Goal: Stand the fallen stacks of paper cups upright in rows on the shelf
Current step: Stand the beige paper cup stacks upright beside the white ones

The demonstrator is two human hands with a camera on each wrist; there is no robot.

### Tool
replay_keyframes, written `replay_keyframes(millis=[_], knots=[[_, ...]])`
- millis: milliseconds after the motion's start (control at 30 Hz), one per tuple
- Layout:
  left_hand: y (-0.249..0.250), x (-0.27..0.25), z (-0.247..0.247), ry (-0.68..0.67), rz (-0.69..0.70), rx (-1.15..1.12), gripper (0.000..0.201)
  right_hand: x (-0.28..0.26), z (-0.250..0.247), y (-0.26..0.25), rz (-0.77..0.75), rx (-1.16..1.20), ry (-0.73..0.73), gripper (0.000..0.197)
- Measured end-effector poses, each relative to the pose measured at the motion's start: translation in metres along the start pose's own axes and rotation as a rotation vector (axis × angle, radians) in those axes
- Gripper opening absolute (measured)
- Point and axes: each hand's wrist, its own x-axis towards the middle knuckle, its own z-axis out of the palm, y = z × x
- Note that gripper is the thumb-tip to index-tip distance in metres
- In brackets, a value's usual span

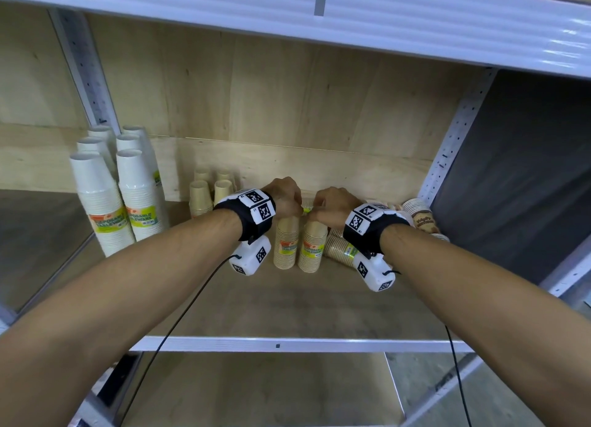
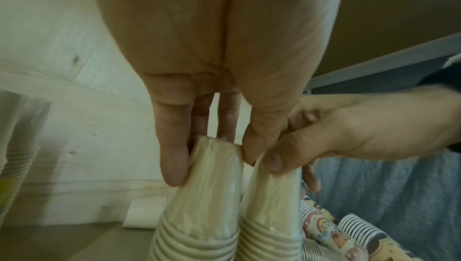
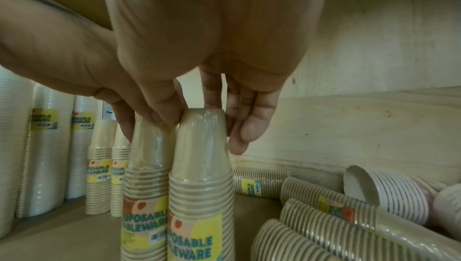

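Head view: left hand [image 1: 285, 196] grips the top of one upright tan stack [image 1: 285, 242]; right hand [image 1: 332, 206] grips its neighbour [image 1: 314, 247], mid-shelf [image 1: 287, 344]; fallen stacks [image 3: 324, 224] lie toward the right edge

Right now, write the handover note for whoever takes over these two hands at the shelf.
Left hand grips the top of the left tan stack; right hand grips the right tan stack. Both stacks stand upright, side by side, mid-shelf.
Done: white stacks and four small tan stacks stand in rows at left.
Left: the fallen tan stacks and patterned stacks lying at right.
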Motion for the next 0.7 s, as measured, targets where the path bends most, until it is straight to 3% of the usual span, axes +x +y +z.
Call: replay_keyframes(millis=[267,367,500,600,700], knots=[[0.007,0.006,-0.008,-0.058,-0.045,0.109,0.028,0.007,-0.006,-0.012,-0.026,-0.051,-0.065,0.032],[0.001,0.006,-0.016,-0.065,-0.06,0.136,0.007,0.012,-0.005,-0.017,-0.033,-0.051,-0.069,0.033],[-0.015,0.003,-0.031,-0.058,-0.083,0.172,0.003,0.018,-0.005,-0.03,-0.064,-0.041,-0.067,0.031],[-0.031,-0.002,-0.044,-0.041,-0.114,0.174,0.022,0.024,-0.003,-0.044,-0.088,-0.032,-0.074,0.033],[-0.045,-0.009,-0.056,-0.075,-0.16,0.175,0.014,0.03,0.002,-0.06,-0.114,0.0,-0.071,0.032]])
